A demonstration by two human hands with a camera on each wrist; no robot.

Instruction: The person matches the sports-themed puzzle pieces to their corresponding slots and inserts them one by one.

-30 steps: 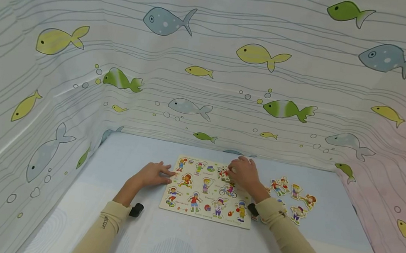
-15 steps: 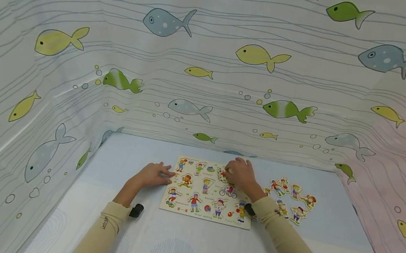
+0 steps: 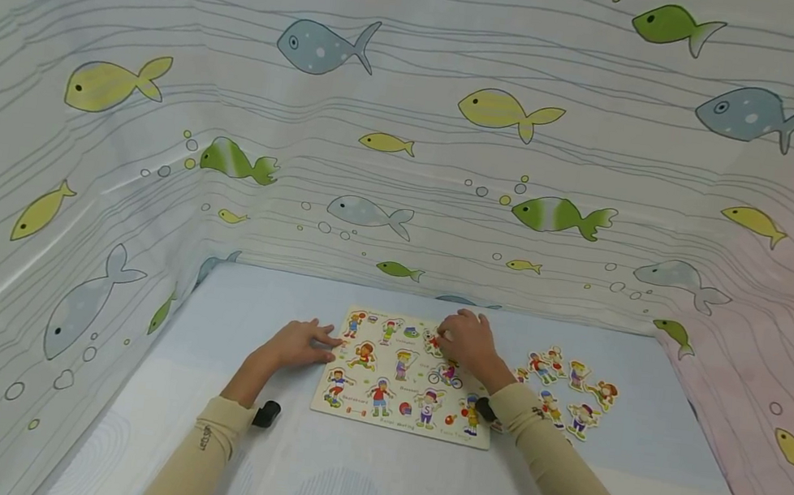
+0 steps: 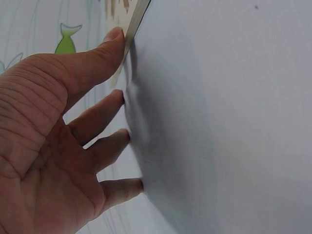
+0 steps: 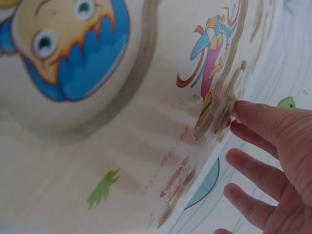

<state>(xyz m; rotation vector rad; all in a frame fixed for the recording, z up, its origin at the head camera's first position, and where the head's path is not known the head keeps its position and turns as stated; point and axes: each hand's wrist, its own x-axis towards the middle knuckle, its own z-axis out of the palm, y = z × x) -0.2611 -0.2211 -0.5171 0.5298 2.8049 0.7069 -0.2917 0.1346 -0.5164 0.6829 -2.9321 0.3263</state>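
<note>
A cream puzzle board (image 3: 383,367) printed with children playing sports lies on the table. My left hand (image 3: 299,343) is at its left edge with fingers spread. In the left wrist view, the thumb (image 4: 114,44) touches the board's edge and the other fingertips rest on the table. My right hand (image 3: 469,342) is over the board's far right part. Thumb and forefinger pinch a small wooden figure puzzle piece (image 3: 433,343), partly hidden by the hand. The right wrist view shows this piece (image 5: 222,114) edge-on, close against the board, the other fingers loosely bent.
Several loose figure puzzle pieces (image 3: 577,374) lie on the table right of the board, some partly behind the right forearm. A fish-patterned sheet (image 3: 400,223) rises at the back and both sides of the light blue table (image 3: 274,291).
My right hand has shifted slightly left over the board with the pinched puzzle piece. The loose pieces beside the forearm show more now. My left hand has stayed in place.
</note>
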